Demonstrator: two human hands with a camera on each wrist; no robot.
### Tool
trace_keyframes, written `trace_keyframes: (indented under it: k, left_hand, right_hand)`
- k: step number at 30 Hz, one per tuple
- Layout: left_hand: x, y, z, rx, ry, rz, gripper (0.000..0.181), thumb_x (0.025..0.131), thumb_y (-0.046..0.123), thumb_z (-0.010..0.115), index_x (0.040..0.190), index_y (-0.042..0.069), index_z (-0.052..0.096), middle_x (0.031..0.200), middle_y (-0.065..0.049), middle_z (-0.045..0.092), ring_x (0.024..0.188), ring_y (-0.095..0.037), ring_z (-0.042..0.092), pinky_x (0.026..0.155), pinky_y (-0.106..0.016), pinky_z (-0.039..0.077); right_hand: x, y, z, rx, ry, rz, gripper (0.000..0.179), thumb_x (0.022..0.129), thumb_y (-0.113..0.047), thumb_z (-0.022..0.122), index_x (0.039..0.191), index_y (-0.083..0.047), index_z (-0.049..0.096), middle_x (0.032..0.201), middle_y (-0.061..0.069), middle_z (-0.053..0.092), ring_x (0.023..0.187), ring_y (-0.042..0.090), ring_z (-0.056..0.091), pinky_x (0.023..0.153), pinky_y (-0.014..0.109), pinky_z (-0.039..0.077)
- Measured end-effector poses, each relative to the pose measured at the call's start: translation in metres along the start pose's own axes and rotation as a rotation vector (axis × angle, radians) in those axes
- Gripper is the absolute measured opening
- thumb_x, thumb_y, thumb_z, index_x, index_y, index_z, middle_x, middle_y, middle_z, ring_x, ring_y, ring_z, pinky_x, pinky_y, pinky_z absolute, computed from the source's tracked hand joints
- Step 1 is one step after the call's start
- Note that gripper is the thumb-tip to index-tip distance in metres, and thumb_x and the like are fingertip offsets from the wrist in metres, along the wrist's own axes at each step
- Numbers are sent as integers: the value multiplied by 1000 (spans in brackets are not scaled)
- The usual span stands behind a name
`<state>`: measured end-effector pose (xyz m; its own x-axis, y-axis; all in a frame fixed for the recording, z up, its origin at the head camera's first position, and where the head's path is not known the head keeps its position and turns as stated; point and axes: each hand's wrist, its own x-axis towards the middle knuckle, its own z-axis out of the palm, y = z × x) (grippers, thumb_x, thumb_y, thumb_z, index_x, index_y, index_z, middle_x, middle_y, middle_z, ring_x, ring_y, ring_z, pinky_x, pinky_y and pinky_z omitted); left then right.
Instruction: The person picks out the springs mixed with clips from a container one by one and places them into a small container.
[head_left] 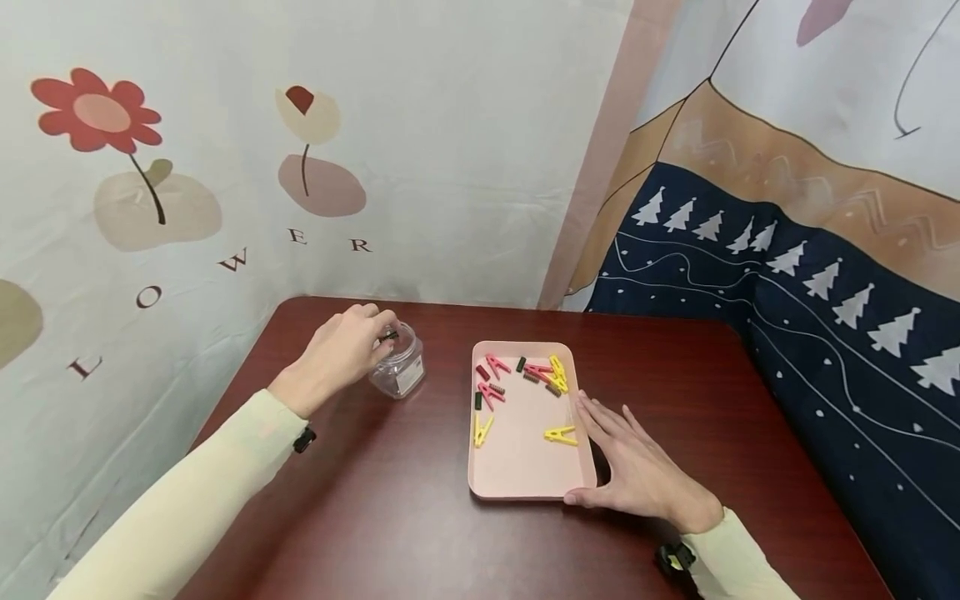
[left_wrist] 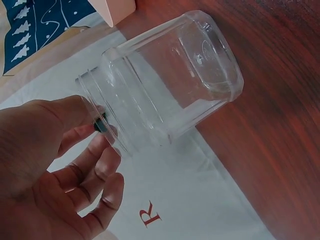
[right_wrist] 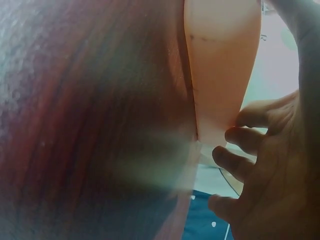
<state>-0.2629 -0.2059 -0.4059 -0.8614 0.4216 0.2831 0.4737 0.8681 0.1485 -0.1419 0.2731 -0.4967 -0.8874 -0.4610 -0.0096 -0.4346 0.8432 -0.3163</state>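
— So, starting big: what carries everything?

— A dark red desk (head_left: 390,517) in a corner of patterned wall cloth. Right of middle on it lies a pink tray (head_left: 525,475), long axis running near to far, with small clips scattered over its far half.

— And the hands?

— The right hand (head_left: 637,467) lies flat against the tray's near right edge, fingers straight and slightly spread, gripping nothing. The left hand (head_left: 341,354) is at the far left, over the clear jar (head_left: 397,367).

— How does the jar stand?

— Upright on the desk, left of the tray and apart from it, mouth open to the top, no lid on it. It is see-through plastic with squarish walls (the left wrist view shows no clips inside).

— Which way from the fingers?

— Directly beneath them. The left thumb and fingers (left_wrist: 102,167) pinch a small dark clip (left_wrist: 100,122) right at the jar's rim. The left hand is by far the nearer of the two.

— The clips on the tray?

— Pink, yellow and dark ones; one yellow clip (head_left: 561,435) lies just beside the right fingertips.
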Motion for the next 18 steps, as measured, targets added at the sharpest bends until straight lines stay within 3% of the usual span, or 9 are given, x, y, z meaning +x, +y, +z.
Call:
trace_keyframes:
  k: [18]
  left_hand:
    - [-3, -2, 7, 43, 60, 37, 20, 100, 10, 87, 120, 7, 82, 106, -15, 79, 98, -38, 77, 78, -55, 64]
  right_hand:
    - [0, -1, -2, 5, 1, 2, 137, 84, -93, 81, 185, -14, 32, 195, 7, 30, 176, 40, 40, 140, 81, 25]
